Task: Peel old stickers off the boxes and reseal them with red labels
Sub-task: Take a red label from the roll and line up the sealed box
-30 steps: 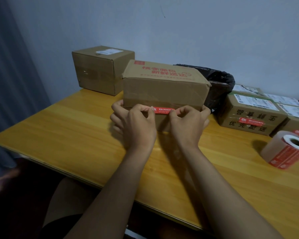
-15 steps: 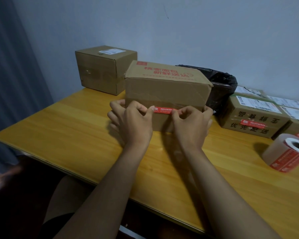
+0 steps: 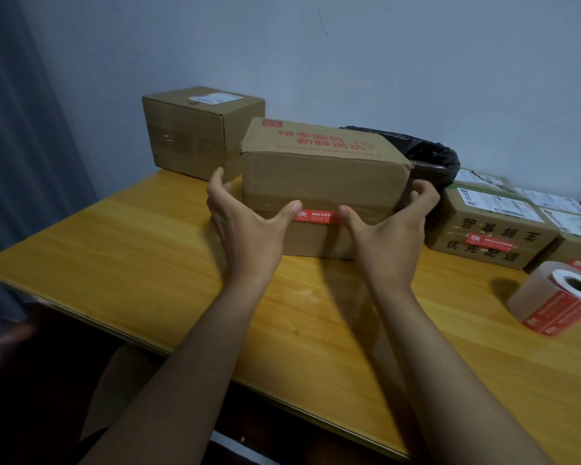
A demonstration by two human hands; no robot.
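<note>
Cardboard box (image 3: 319,182) wore its red label (image 3: 317,217); both hands, left (image 3: 249,226) and right (image 3: 388,229), gripped its ends, fingers spread. Next likely: setting it aside.

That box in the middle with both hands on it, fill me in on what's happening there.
A person is resealing cardboard boxes at a wooden table. The left hand and right hand grip the ends of the middle box, thumbs on either side of a red label stuck across its front seam. A roll of labels lies at right, near boxes that carry red labels.
</note>
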